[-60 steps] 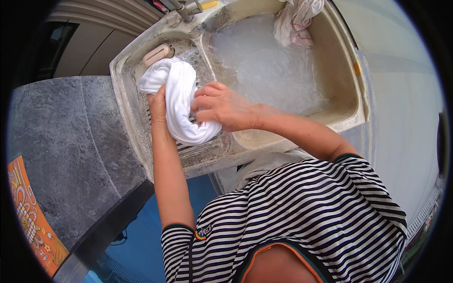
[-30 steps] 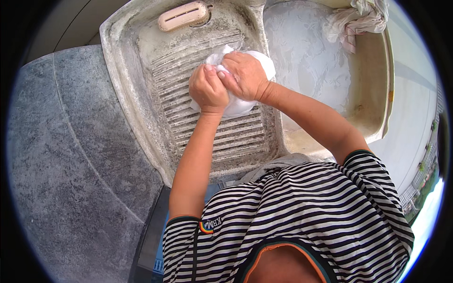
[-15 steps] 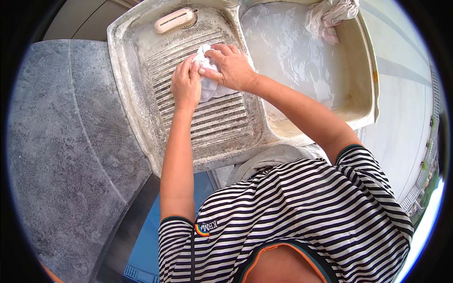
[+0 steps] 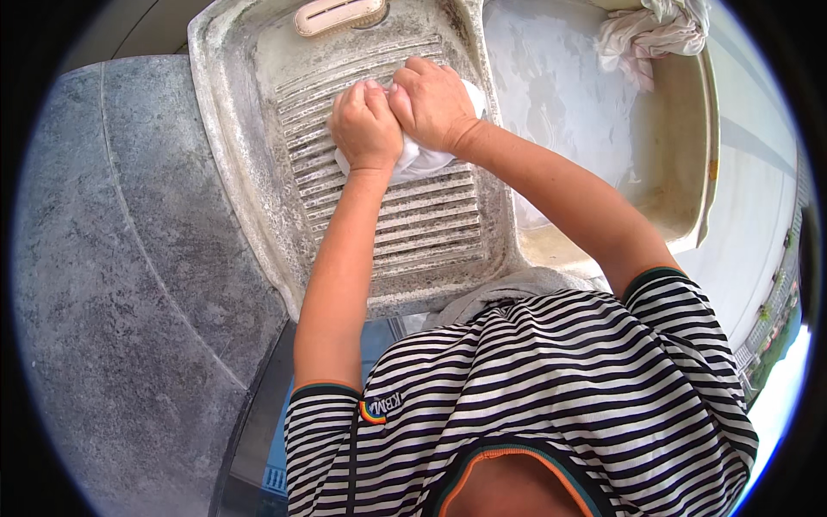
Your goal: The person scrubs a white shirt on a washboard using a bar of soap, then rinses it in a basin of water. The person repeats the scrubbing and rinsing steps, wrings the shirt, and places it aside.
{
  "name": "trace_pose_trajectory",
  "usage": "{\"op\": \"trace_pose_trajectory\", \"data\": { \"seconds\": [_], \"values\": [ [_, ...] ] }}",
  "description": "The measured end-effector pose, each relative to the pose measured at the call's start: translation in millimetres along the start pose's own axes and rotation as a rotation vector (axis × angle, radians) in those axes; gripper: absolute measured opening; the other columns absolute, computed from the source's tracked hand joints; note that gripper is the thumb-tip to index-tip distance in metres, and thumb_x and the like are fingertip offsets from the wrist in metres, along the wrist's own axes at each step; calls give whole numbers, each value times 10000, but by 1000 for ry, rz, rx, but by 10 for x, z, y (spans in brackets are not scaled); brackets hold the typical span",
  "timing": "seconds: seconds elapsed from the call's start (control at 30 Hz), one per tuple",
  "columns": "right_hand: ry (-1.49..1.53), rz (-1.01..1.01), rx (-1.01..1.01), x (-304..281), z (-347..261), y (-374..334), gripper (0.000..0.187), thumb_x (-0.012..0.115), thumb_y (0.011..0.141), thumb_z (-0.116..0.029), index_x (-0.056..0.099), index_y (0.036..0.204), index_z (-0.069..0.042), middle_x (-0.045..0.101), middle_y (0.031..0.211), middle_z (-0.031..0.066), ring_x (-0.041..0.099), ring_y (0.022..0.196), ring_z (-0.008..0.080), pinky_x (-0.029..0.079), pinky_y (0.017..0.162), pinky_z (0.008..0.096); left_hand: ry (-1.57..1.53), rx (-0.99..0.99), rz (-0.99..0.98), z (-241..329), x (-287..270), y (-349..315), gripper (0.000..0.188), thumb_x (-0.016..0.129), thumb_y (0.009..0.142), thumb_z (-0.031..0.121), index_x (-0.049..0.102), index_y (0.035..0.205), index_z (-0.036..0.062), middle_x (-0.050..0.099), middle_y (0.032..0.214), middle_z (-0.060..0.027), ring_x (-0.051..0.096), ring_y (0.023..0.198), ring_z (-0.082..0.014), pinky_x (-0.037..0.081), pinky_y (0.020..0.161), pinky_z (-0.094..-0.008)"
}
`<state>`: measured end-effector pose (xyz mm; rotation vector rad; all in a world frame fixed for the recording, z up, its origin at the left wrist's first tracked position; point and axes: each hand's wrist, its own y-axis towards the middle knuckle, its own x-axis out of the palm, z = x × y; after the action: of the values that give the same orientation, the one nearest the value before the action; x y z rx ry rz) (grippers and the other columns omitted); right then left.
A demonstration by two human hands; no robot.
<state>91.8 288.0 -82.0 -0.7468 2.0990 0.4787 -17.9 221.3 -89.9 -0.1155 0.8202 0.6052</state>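
Observation:
A bunched white cloth (image 4: 419,164) lies on the ridged washboard (image 4: 413,228) of a worn stone sink. My left hand (image 4: 366,126) is closed on the cloth's left part, its fingers curled in. Close against it, my right hand (image 4: 433,102) grips the same cloth with its fingers folded over. White fabric shows below both hands and to the right of the right one. The fingertips are partly hidden in the folds.
A pinkish oval brush or soap dish (image 4: 340,15) rests beyond the ridges. To the right is a basin of cloudy water (image 4: 560,95), with a wrung pale cloth (image 4: 656,36) over its far corner. A grey stone counter (image 4: 138,258) adjoins the sink's left side.
My hands have closed from a loose hold into fists on the cloth, now side by side. The view has shifted slightly, so the sink appears higher and the basin farther right.

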Motion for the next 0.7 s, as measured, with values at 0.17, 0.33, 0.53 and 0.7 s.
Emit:
{"op": "trace_pose_trajectory", "data": {
  "seconds": [0.17, 0.33, 0.53, 0.7],
  "values": [
    [-135, -116, 236, -31, -64, 603, 550, 371, 975, -492, 678, 1194, -92, 548, 1330, 144, 436, 1302, 314, 319, 1024, 630, 371, -250, -225, 79, -68, 626, 449, 367, 1008, 395, 696, 1174, 140, 590, 1321, -83, 418, 1320, -274, 284, 1046, -585],
    [57, -268, 200, -236, -70, 12, 726, 362, 896, -766, 597, 1359, -259, 396, 1515, 135, 258, 1429, 419, 168, 1051, 777, 183, -234, -364, 79, -455, 51, 482, 351, 1033, 482, 631, 1297, 193, 428, 1492, -95, 306, 1420, -322, 232, 1105, -612],
    [214, 159, -273, -369, -168, -1225, 388, 636, 796, -488, 651, 937, -127, 600, 1116, 86, 525, 1112, 315, 350, 977, 541, -152, 165, 158, 350, -317, -1435, 268, 519, 974, 322, 597, 927, 70, 525, 1180, -157, 452, 1172, -366, 341, 1029, -525],
    [331, 100, -470, -153, 45, -809, 183, 611, 670, -289, 587, 773, -139, 528, 843, 67, 531, 830, 282, 390, 804, 471, -139, 292, 86, 155, -256, -1104, 168, 529, 827, 246, 523, 759, 94, 547, 943, -101, 531, 983, -320, 353, 964, -493]
  ]
}}
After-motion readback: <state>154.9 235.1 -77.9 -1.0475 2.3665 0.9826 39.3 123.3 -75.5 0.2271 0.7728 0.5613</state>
